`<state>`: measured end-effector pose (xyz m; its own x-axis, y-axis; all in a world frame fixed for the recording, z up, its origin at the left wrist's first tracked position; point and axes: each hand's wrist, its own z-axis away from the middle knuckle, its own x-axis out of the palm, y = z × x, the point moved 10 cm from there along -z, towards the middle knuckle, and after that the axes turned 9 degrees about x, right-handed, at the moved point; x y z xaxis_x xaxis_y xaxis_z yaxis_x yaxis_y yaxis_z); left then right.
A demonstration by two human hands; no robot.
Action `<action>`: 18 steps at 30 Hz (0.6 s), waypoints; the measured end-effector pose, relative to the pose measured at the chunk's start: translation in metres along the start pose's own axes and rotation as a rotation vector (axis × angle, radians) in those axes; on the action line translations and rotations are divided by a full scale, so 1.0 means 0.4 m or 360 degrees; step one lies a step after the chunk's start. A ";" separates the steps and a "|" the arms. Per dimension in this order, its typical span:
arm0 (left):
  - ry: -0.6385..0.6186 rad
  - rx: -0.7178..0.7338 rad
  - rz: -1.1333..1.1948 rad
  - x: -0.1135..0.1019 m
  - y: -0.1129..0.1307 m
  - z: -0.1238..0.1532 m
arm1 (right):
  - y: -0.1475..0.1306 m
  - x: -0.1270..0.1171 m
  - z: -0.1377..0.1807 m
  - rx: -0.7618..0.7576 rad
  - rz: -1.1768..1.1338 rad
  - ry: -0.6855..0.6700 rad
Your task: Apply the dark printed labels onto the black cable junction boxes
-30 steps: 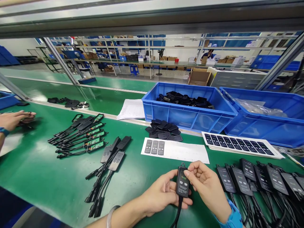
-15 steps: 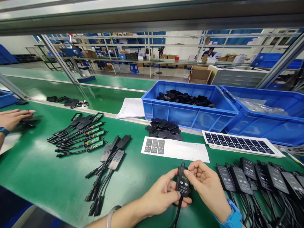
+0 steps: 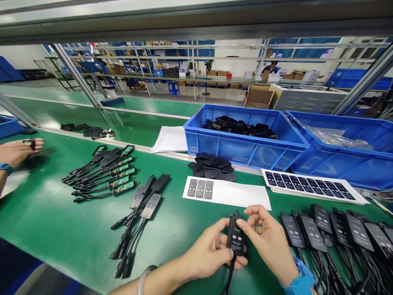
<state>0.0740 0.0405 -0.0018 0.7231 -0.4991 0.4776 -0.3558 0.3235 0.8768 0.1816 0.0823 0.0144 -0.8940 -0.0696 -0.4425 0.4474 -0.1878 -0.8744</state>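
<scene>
My left hand (image 3: 211, 250) grips a small black control box (image 3: 236, 239) with a cable running down from it and a loop at its top. Its front bears a dark printed label with two light buttons. My right hand (image 3: 267, 241) is closed at the box's upper right, the thumb pressing on the label's upper part and the other fingers curled beside the edge. Behind the box lies a white label sheet (image 3: 239, 194) with three dark labels at its left end. Right of my right hand, several labelled boxes (image 3: 313, 233) with cables are piled.
Unlabelled black boxes (image 3: 152, 205) with cables lie left, near units with bare circuit boards (image 3: 123, 180). Black covers (image 3: 211, 166) sit before a blue bin (image 3: 245, 147); another blue bin (image 3: 344, 159) and more labels (image 3: 310, 186) are right. A co-worker's hand (image 3: 18, 151) is far left.
My right thumb has shifted slightly left and up on the label, while my left hand holds the box nearly still. The co-worker's hand at the left has turned and its fingers show differently.
</scene>
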 end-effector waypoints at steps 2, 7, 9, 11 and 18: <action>0.0012 -0.0036 0.0080 -0.004 -0.002 0.000 | 0.007 0.014 -0.002 0.0038 0.0046 -0.0075; 0.0142 0.0029 0.0235 -0.032 0.017 -0.004 | -0.001 0.094 0.026 0.0011 0.0162 -0.0421; 0.0187 0.0085 0.0174 -0.042 0.028 -0.006 | -0.006 0.115 0.041 -0.0053 0.0144 -0.0499; 0.0202 0.0112 0.0035 -0.045 0.033 -0.006 | -0.008 0.119 0.049 -0.0114 0.0077 -0.0506; 0.0152 0.0209 -0.0383 -0.046 0.027 -0.008 | -0.024 0.105 0.047 -0.0279 -0.0030 -0.0351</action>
<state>0.0588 0.0556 -0.0014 0.8464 -0.4686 0.2531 -0.2366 0.0950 0.9670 0.1391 0.0629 0.0079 -0.8769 -0.2830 -0.3885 0.4103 -0.0199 -0.9117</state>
